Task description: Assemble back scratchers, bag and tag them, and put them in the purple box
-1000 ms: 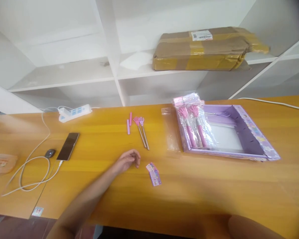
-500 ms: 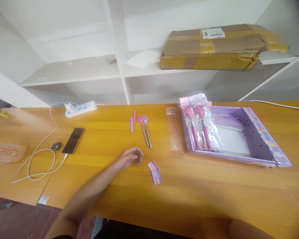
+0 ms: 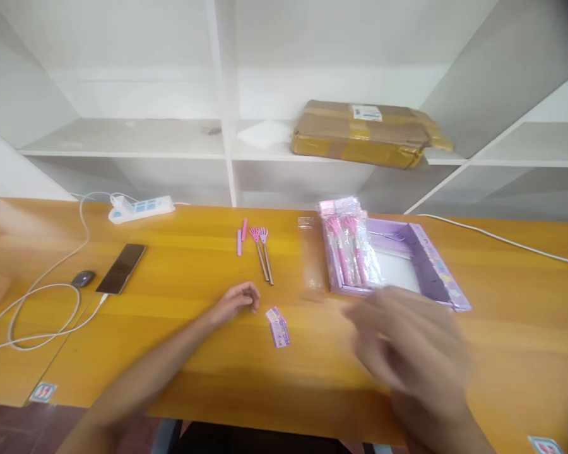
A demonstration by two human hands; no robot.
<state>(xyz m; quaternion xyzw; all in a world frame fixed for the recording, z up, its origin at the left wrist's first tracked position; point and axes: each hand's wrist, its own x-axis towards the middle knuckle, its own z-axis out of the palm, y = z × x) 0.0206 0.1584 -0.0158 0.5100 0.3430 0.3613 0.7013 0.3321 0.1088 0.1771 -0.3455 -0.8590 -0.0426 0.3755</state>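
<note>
My left hand [image 3: 239, 299] rests on the wooden table with its fingers loosely curled; whether anything is under them is hidden. Just beyond it lie two hand-shaped scratchers [image 3: 264, 255] with metal rods, beside two pink and purple handle pieces [image 3: 241, 238]. Small printed cards [image 3: 278, 328] overlap to the right of that hand. My right hand [image 3: 402, 347], smeared by motion, is over the table in front of a purple box [image 3: 435, 258]. Packaged pink scratchers [image 3: 348, 249] in clear bags lie on the box's left side. A clear empty bag [image 3: 311, 258] is left of them.
A phone [image 3: 122, 269] on a white cable and a dark mouse-like object [image 3: 83, 279] lie at the left. Behind them is a white power strip [image 3: 142, 209]. A taped parcel [image 3: 364, 135] sits on the white shelf [image 3: 156, 153] behind the table.
My right hand has come into view from the lower right, in front of the purple box. The view has shifted, while my left hand stays beside the cards.
</note>
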